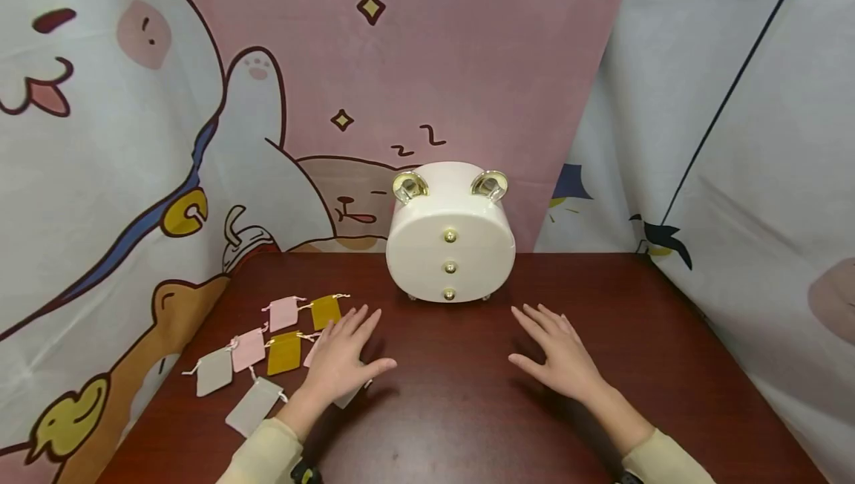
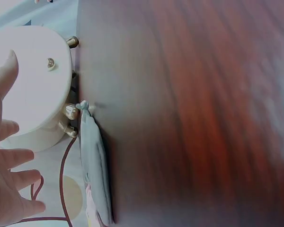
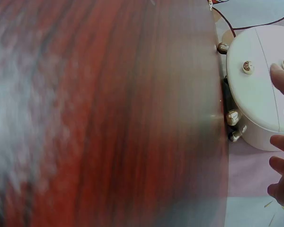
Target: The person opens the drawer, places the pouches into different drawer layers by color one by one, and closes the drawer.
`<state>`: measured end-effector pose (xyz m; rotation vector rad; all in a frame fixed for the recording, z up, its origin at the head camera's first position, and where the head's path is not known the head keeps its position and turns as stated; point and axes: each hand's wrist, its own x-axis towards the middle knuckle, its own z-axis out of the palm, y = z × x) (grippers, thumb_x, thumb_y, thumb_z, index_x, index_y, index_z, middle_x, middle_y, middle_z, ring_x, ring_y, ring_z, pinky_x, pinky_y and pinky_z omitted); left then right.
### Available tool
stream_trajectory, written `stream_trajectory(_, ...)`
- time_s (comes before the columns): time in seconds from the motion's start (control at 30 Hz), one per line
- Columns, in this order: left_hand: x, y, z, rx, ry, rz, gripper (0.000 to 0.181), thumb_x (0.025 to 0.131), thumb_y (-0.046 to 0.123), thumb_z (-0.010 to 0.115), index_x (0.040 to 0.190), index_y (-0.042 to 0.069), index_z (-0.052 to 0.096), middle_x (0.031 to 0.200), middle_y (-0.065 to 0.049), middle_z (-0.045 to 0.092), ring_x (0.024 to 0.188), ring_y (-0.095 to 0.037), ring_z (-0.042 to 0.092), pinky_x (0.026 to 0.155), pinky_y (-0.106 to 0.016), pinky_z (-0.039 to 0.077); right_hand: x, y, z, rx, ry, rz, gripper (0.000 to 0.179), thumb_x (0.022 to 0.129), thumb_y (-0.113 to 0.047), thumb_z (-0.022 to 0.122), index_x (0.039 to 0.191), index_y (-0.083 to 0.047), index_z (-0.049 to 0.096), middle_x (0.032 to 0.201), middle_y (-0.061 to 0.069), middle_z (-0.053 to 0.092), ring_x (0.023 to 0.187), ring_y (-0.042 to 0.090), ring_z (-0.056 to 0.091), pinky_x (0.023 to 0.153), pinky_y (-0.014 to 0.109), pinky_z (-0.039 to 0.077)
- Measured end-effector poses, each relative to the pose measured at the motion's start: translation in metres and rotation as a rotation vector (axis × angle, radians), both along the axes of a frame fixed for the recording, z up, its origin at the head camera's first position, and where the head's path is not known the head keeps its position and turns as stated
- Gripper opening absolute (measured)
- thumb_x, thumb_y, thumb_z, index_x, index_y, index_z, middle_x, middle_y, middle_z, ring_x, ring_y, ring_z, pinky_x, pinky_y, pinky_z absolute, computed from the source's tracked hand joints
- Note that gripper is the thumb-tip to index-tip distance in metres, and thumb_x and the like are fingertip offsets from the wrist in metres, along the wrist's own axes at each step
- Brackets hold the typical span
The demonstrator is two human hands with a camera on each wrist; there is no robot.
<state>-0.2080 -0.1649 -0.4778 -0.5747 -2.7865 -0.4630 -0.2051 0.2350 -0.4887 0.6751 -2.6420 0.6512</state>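
A white rounded jewelry box [image 1: 417, 257] with several gold knobs, gold ear-like fittings and small feet stands at the back middle of the table. Thin seams cross its front in the right wrist view. My left hand [image 1: 342, 359] hovers spread at the left, fingers extended, partly hiding a pink pouch and a grey pouch [image 2: 95, 163]. Over the table at the right is my right hand [image 1: 559, 354], its fingers apart and holding nothing. Left of my left hand lie several drawstring pouches: pink [image 1: 283, 315], mustard yellow [image 1: 284, 353] and grey [image 1: 255, 406].
The dark reddish wooden table [image 1: 454, 410] stretches beneath both hands. Behind it hangs a cartoon-printed cloth [image 1: 481, 61], with another pale cloth [image 1: 748, 135] along the right side. Dark wrist devices show at both sleeves.
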Motion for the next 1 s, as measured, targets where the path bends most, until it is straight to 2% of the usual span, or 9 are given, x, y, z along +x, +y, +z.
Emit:
stream_trajectory(0.23, 0.000, 0.009, 0.002, 0.145, 0.015, -0.035, 0.084, 0.079, 0.055, 0.077, 0.148, 0.016, 0.048, 0.145, -0.013, 0.050, 0.130, -0.034, 0.048, 0.103, -0.055, 0.041, -0.001, -0.006, 0.000, -0.150, -0.023, 0.047, 0.074, 0.084, -0.028, 0.081, 0.148, -0.015, 0.048, 0.144, 0.016, 0.050, 0.132, 0.041, 0.040, 0.098, 0.066, 0.037)
stream_trajectory(0.37, 0.000, 0.017, 0.006, 0.242, -0.017, -0.037, 0.081, 0.079, 0.052, 0.079, 0.147, 0.018, 0.050, 0.143, -0.009, 0.053, 0.129, -0.031, 0.050, 0.101, -0.053, 0.044, -0.002, -0.011, 0.006, -0.225, -0.013, 0.080, 0.070, 0.083, -0.020, 0.082, 0.146, -0.016, 0.051, 0.141, 0.011, 0.053, 0.127, 0.036, 0.045, 0.096, 0.061, 0.039)
stream_trajectory(0.5, -0.003, 0.026, 0.014, 0.328, -0.027, -0.043, 0.078, 0.078, 0.049, 0.081, 0.145, 0.020, 0.052, 0.135, -0.006, 0.058, 0.122, -0.027, 0.055, 0.098, -0.050, 0.047, -0.005, -0.014, 0.019, -0.258, 0.016, 0.097, 0.065, 0.083, -0.017, 0.082, 0.142, -0.016, 0.056, 0.137, 0.008, 0.058, 0.124, 0.034, 0.049, 0.095, 0.058, 0.042)
stream_trajectory(0.7, -0.010, 0.038, 0.030, 0.487, -0.054, -0.115, 0.073, 0.078, 0.043, 0.083, 0.142, 0.019, 0.056, 0.122, -0.004, 0.065, 0.107, -0.025, 0.065, 0.087, -0.046, 0.054, -0.011, -0.016, 0.041, -0.264, 0.013, 0.123, 0.056, 0.085, -0.016, 0.080, 0.137, -0.013, 0.060, 0.134, 0.006, 0.060, 0.122, 0.031, 0.052, 0.094, 0.057, 0.043)
stream_trajectory(1.0, -0.021, 0.058, 0.053, 0.589, -0.065, -0.225, 0.067, 0.079, 0.029, 0.086, 0.138, 0.012, 0.059, 0.120, -0.008, 0.067, 0.102, -0.027, 0.067, 0.080, -0.044, 0.057, -0.020, -0.018, 0.078, -0.273, 0.035, 0.135, 0.053, 0.084, -0.012, 0.080, 0.134, -0.013, 0.063, 0.131, 0.006, 0.063, 0.120, 0.027, 0.055, 0.094, 0.048, 0.046)
